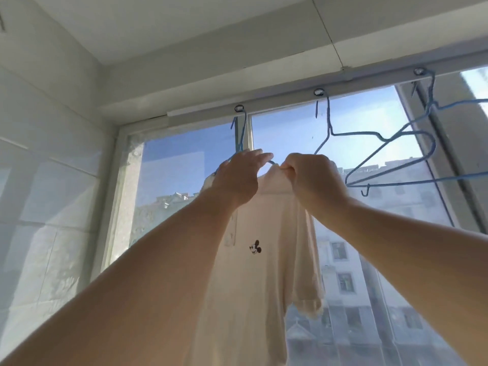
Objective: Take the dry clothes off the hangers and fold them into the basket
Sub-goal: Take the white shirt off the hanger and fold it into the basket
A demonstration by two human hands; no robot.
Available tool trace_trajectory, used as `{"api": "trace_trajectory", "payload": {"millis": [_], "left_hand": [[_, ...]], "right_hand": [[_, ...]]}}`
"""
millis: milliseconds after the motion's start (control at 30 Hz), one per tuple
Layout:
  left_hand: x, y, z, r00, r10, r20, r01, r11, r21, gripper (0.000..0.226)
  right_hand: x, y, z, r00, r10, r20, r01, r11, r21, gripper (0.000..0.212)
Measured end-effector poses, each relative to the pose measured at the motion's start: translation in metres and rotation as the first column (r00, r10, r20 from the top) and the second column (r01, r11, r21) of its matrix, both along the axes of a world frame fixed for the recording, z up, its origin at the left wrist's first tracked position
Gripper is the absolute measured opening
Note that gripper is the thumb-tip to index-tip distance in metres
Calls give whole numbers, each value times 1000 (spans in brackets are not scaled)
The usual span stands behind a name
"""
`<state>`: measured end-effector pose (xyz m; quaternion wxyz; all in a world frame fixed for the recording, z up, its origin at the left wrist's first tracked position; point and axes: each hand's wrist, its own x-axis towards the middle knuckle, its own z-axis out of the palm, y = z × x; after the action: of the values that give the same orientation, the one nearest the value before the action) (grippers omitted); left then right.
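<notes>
Head view looks up at a window where a cream shirt [266, 233] hangs from a thin blue wire hanger [241, 136], hooked on a ring under a white rail [290, 97]. The left hand [237, 178] lies over the hanger's left shoulder, fingers extended along the wire; whether it grips I cannot tell. The right hand [311, 178] is clenched on the collar, pinching the cloth. By my reading the step is stripping this shirt off its hanger; next the collar must be worked over the wire end. The cloth looks soft and light, with a small cartoon mouse on the chest. Two bare hangers [383, 154] hang to the right. No basket shows.
</notes>
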<state>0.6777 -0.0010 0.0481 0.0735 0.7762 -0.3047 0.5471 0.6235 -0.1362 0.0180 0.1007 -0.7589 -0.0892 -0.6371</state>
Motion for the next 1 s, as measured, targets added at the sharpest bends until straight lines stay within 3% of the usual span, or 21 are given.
{"api": "trace_trajectory", "payload": {"millis": [133,367,533,633,700,767,933,1000], "left_hand": [[-11,-15,15,990,-5,141,3,1000,17,31],[-16,-30,22,974,34,223,-35,999,1,26],[-13,-34,21,967,18,253,-7,999,-44,28],[-16,-34,24,964,-19,266,44,995,-87,30],[-17,-33,27,970,-20,242,46,994,-100,31],[-15,-31,29,982,-29,185,53,991,-124,31],[-5,-21,18,967,-242,-77,218,947,-234,45],[0,-17,11,943,-325,-74,290,908,-303,49]], "right_hand": [[-11,-10,-10,985,137,106,-144,988,62,15],[-20,-19,-32,950,206,233,-253,948,193,10],[-13,-27,-51,965,177,193,-230,925,301,8],[-6,-31,-66,989,129,77,-145,955,259,25],[-1,-32,-72,997,62,-46,-52,978,203,30],[4,-31,-73,993,42,-107,-22,982,187,21],[16,-19,-65,987,129,-94,-101,962,255,16],[22,-14,-63,983,150,-103,-117,956,269,16]]}}
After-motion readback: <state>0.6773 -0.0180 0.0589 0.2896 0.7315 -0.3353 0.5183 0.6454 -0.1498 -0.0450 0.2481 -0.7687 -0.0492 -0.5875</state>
